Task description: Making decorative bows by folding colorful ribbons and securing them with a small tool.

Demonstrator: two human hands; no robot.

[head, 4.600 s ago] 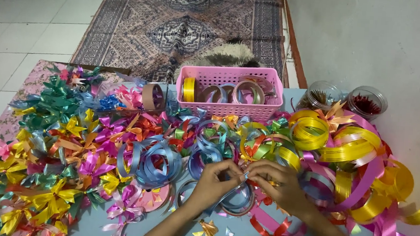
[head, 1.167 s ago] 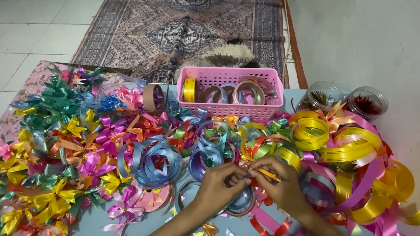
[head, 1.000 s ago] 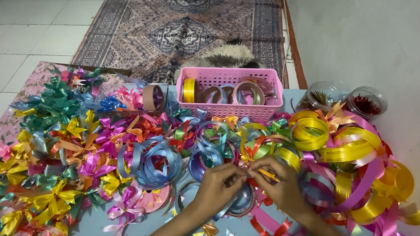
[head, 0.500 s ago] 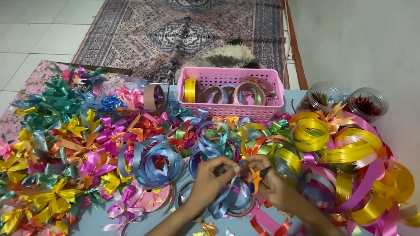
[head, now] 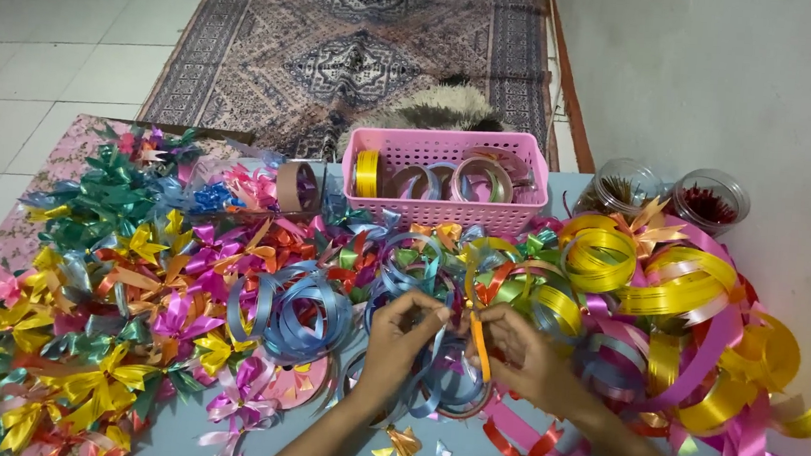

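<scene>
Amid crowding ribbon loops (head: 298, 308), both hands (head: 464, 344) pinch an orange ribbon (head: 479, 345).

A: Any room by the hands?
B: Little bare blue table (head: 180, 427) near the front. Ribbon loops (head: 295, 311), bows (head: 124, 254) all round, pink basket (head: 446, 177) & jars (head: 712, 197) at back.

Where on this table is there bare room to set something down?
Little: a bare blue strip of table at the near edge between the pink bow and the left hand. Elsewhere bows, ribbon loops and the pink basket crowd it.
</scene>
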